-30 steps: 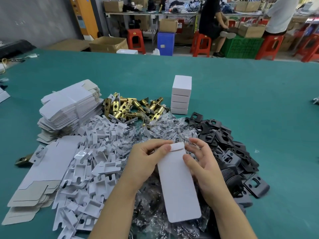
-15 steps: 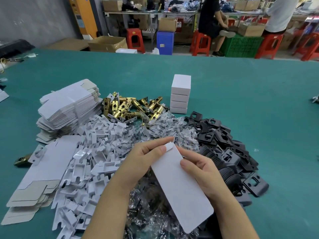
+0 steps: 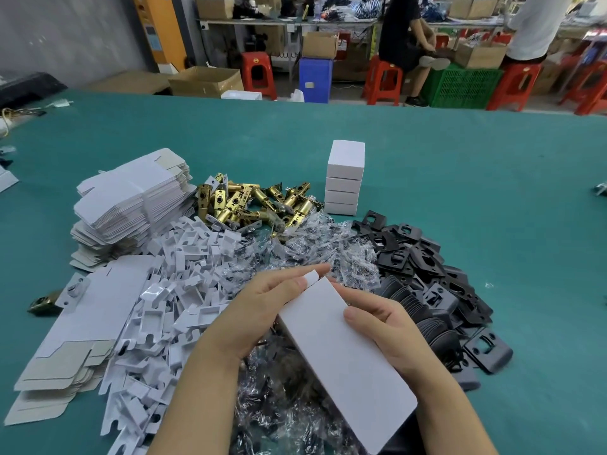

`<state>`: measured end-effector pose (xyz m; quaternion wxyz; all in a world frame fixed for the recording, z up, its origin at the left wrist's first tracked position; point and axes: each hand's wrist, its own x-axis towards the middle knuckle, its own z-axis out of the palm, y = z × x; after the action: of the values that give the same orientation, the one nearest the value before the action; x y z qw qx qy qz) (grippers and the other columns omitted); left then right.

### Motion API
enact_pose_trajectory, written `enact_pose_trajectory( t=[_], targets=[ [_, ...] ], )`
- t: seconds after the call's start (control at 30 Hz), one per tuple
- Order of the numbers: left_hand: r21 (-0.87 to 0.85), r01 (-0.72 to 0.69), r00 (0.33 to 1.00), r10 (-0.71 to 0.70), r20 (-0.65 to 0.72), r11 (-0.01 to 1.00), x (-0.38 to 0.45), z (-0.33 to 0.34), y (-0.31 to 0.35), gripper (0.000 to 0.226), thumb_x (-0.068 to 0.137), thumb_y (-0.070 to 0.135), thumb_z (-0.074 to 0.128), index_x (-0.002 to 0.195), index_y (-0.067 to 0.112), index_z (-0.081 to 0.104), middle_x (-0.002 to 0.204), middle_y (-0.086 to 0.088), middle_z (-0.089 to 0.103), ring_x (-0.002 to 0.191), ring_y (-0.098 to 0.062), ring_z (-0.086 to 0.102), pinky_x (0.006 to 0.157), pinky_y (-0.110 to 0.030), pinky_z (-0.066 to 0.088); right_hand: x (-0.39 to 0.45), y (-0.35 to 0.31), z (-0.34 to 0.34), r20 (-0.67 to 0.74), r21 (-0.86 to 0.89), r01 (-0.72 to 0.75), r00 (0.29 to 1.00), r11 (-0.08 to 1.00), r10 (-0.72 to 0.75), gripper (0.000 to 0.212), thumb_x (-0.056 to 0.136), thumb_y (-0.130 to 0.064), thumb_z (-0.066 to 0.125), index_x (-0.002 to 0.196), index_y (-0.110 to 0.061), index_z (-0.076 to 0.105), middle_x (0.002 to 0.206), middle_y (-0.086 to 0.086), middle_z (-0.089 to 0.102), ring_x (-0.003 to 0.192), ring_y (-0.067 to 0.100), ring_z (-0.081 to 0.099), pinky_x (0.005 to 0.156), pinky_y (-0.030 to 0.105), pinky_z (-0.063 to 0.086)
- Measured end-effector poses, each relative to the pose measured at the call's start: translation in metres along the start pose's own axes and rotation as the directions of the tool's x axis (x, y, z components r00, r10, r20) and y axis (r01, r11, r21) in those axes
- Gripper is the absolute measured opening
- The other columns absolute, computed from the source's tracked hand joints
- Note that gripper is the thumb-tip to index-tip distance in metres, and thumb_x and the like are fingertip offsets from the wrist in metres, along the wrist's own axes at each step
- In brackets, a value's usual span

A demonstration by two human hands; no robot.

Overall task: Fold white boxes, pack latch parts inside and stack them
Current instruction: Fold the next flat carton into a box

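White flat cardboard box [image 3: 345, 353] between my two hands.
My left hand [image 3: 262, 310] pinches its end flap; my right hand [image 3: 391, 326] grips its side.

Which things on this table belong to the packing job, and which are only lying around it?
Belong to the job:
white box, held by left hand and right hand
flat box blanks
brass latches
black plates
white inserts
finished boxes

Lying about:
red stools
green crate
cardboard boxes
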<state>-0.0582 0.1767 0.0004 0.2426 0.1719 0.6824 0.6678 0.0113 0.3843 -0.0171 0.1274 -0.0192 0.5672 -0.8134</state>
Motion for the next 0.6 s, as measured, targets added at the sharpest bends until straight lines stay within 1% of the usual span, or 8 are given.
enact_pose_trajectory(
  t=[0.07,0.13,0.23,0.33,0.37,0.47,0.53,0.6],
  targets=[
    [0.024,-0.001,1.000,0.000,0.021,1.000,-0.0002,-0.0005,-0.0003,0.040,0.095,0.040,0.053,0.133,0.037,0.067,0.131,0.003,0.070,0.125,-0.017,0.063,0.108,-0.045,0.044,-0.0001,-0.0009,0.0009,0.009,0.010,0.011,1.000,1.000,-0.011,0.042,0.084,-0.029,0.073,0.126,-0.028,0.074,0.137,-0.003,0.067,0.108,0.020,0.072,0.079,0.030,0.059],
    [0.039,0.008,0.999,-0.009,0.035,0.999,-0.0002,-0.0007,-0.0007,0.044,0.094,0.039,0.050,0.135,0.039,0.065,0.132,0.004,0.069,0.126,-0.016,0.062,0.109,-0.047,0.043,-0.0005,-0.0014,0.0023,0.017,0.017,0.017,1.000,1.000,-0.017,0.041,0.084,-0.028,0.072,0.125,-0.028,0.075,0.141,-0.007,0.064,0.112,0.018,0.071,0.079,0.029,0.058],
    [0.086,0.036,0.998,-0.040,0.053,0.996,0.0006,-0.0011,-0.0022,0.048,0.092,0.043,0.046,0.136,0.044,0.062,0.136,0.007,0.066,0.126,-0.017,0.061,0.109,-0.050,0.043,-0.0014,-0.0023,0.0026,0.007,-0.002,-0.005,1.000,1.000,0.005,0.045,0.083,-0.030,0.074,0.127,-0.026,0.073,0.139,0.002,0.066,0.110,0.020,0.071,0.078,0.032,0.058],
    [0.102,0.054,0.996,-0.061,0.069,0.993,-0.0003,0.0001,-0.0027,0.046,0.096,0.052,0.043,0.139,0.046,0.059,0.139,0.011,0.063,0.121,-0.016,0.062,0.098,-0.044,0.045,-0.0026,-0.0044,0.0012,0.001,-0.020,-0.022,1.000,1.000,0.022,0.041,0.090,-0.024,0.070,0.130,-0.026,0.072,0.127,0.011,0.072,0.097,0.025,0.074,0.073,0.033,0.059],
    [0.107,0.054,0.996,-0.062,0.071,0.993,-0.0011,0.0006,-0.0028,0.047,0.097,0.059,0.042,0.140,0.047,0.057,0.138,0.011,0.063,0.119,-0.016,0.063,0.098,-0.043,0.045,-0.0029,-0.0054,0.0011,0.001,-0.024,-0.024,1.000,0.999,0.024,0.039,0.091,-0.022,0.067,0.130,-0.026,0.072,0.121,0.012,0.074,0.093,0.024,0.074,0.072,0.032,0.059],
    [0.123,0.050,0.993,-0.063,0.102,0.991,-0.0031,0.0015,-0.0017,0.054,0.095,0.074,0.039,0.142,0.050,0.053,0.137,0.010,0.063,0.121,-0.018,0.062,0.111,-0.052,0.041,-0.0034,-0.0082,0.0015,0.009,-0.032,-0.024,1.000,0.999,0.024,0.039,0.092,-0.018,0.064,0.128,-0.028,0.072,0.114,0.011,0.076,0.088,0.022,0.075,0.069,0.029,0.059],
    [0.141,0.029,0.986,-0.051,0.156,0.990,-0.0046,0.0021,0.0009,0.058,0.092,0.074,0.046,0.145,0.050,0.050,0.142,0.011,0.060,0.127,-0.020,0.059,0.115,-0.054,0.036,-0.0034,-0.0094,0.0022,0.001,-0.036,-0.028,1.000,0.999,0.028,0.038,0.091,-0.017,0.064,0.127,-0.029,0.074,0.116,0.009,0.076,0.088,0.021,0.075,0.069,0.029,0.059],
    [0.174,0.022,0.981,-0.055,0.187,0.984,-0.0057,0.0025,0.0045,0.060,0.088,0.069,0.054,0.145,0.051,0.048,0.142,0.009,0.060,0.127,-0.021,0.059,0.114,-0.051,0.038,-0.0038,-0.0102,0.0025,-0.005,-0.045,-0.030,1.000,0.999,0.030,0.038,0.091,-0.017,0.064,0.125,-0.031,0.074,0.115,0.010,0.077,0.089,0.022,0.075,0.070,0.029,0.059]
  ],
)
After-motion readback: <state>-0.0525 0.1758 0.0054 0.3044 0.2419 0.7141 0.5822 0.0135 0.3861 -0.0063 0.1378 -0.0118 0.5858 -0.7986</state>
